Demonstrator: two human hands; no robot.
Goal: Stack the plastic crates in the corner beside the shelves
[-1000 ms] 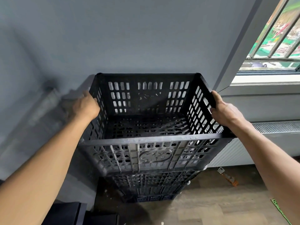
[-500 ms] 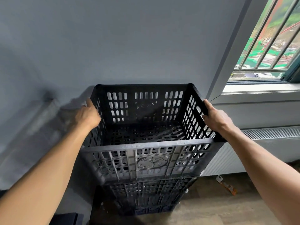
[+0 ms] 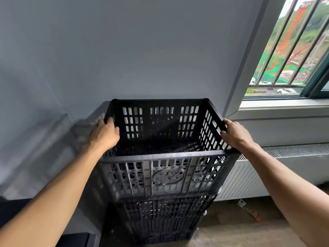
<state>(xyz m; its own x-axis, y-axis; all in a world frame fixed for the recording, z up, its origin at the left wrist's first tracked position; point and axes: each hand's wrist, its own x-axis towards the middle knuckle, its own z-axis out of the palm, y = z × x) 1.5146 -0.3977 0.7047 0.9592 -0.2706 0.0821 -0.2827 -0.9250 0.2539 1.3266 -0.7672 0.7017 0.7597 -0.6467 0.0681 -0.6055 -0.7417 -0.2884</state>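
A grey wall (image 3: 142, 50) meets a barred window (image 3: 284, 59) and a low radiator (image 3: 293, 157) above a wooden floor (image 3: 231, 234). In that corner of the floor stands a stack of black crates (image 3: 165, 216). The top crate (image 3: 167, 175) rests on or just over the stack's upper rim; I cannot tell whether it is seated. If its base misses the rim below, it could tip forward or slide toward the radiator once released. The left hand (image 3: 105, 134) curls round the top crate's left rim, and the right hand (image 3: 235, 134) grips the right rim, fingers wrapped over it.
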